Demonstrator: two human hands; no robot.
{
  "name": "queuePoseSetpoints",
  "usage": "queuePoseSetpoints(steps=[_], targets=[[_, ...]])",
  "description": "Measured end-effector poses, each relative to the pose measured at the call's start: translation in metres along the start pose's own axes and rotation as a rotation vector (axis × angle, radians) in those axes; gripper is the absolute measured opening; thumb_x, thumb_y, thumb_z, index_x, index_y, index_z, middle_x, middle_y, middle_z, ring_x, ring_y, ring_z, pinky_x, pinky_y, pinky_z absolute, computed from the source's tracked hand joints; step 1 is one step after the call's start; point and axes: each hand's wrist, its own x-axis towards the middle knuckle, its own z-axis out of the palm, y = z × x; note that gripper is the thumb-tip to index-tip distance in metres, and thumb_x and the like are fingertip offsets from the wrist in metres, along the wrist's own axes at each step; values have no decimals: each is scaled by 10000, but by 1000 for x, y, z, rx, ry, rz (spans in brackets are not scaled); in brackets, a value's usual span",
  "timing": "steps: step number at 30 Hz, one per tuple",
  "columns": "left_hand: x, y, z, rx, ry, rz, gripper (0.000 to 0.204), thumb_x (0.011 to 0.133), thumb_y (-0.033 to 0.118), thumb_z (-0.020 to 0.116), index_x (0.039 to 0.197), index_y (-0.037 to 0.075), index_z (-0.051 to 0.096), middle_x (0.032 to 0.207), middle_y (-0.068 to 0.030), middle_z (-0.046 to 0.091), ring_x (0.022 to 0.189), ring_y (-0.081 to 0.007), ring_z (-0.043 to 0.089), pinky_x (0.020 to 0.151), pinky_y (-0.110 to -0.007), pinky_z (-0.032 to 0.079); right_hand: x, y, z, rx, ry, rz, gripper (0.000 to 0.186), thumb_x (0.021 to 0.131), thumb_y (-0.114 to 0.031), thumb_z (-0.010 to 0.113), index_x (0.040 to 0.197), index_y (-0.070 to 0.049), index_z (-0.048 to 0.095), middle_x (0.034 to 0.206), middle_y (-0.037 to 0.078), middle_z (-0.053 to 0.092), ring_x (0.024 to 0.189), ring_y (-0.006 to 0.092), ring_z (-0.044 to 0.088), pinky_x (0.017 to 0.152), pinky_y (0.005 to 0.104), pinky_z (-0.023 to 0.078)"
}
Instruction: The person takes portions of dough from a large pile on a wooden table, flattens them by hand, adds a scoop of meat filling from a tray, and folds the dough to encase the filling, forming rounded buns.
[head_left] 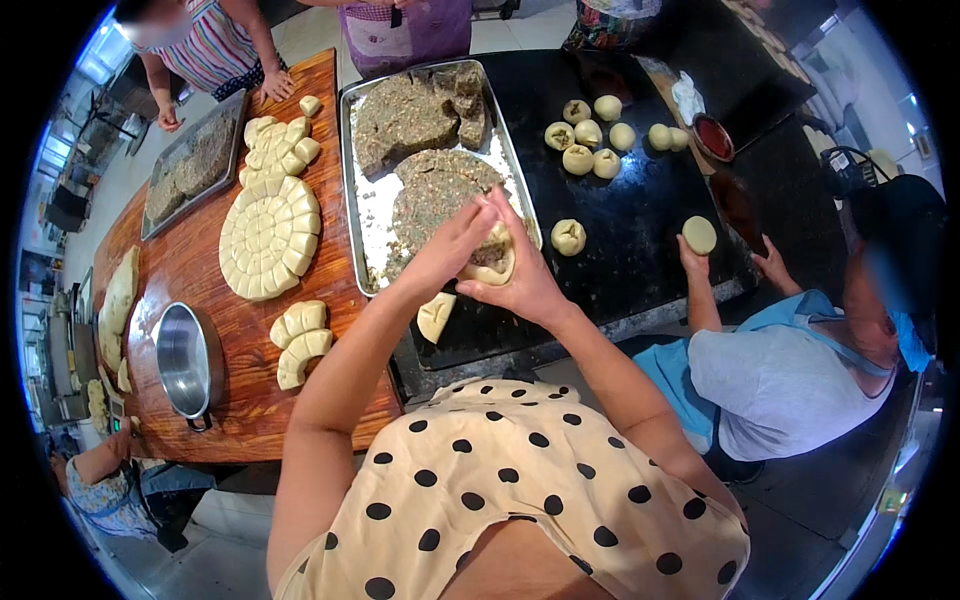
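Head view: my left hand (452, 248) and right hand (522, 282) both clamped on dough (490, 266) with filling; tray (361, 190) just beyond grip, cut dough piece (435, 317) below it.

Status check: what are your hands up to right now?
Both hands, left and right, cupped round a filled dough piece. Held above the filling tray. A loose dough wedge lies just below; nothing blocking.
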Motion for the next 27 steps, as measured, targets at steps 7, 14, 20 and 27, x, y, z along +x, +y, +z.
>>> queuePoseSetpoints(steps=[7, 14, 20, 27], targets=[[-5, -37, 17, -801, -34, -254, 635, 999, 508, 463, 1435, 49, 406, 1301, -144, 545, 1165, -220, 574, 1019, -360, 462, -6, 4, 7, -209, 207, -42, 961, 690, -281, 865, 1448, -42, 326, 1366, 181, 501, 1268, 359, 487, 1060, 426, 402], [-4, -26, 8, -587, -275, -148, 529, 1029, 422, 443, 1405, 51, 424, 1320, -91, 538, 1214, -210, 537, 1044, -366, 433, -19, 4, -10, -351, 127, -231, 915, 681, -328, 870, 1405, -31, 395, 1328, 164, 541, 1256, 361, 509, 1061, 443, 408], [-17, -32, 21, -764, -278, -212, 524, 979, 321, 572, 1412, 76, 408, 1322, -66, 536, 1209, -170, 537, 1018, -343, 449, -18, -17, -26, -272, 69, -186, 1130, 660, -302, 889, 1508, -26, 195, 1308, 189, 559, 1218, 369, 539, 1020, 431, 441], [-27, -5, 26, -611, -347, -209, 556, 1008, 310, 544, 1469, 68, 347, 1311, -63, 527, 1198, -133, 516, 1002, -290, 430, -28, -30, -40, -451, 92, -271, 905, 628, -281, 882, 1375, -40, 432, 1307, 159, 571, 1214, 377, 552, 1028, 455, 444]])
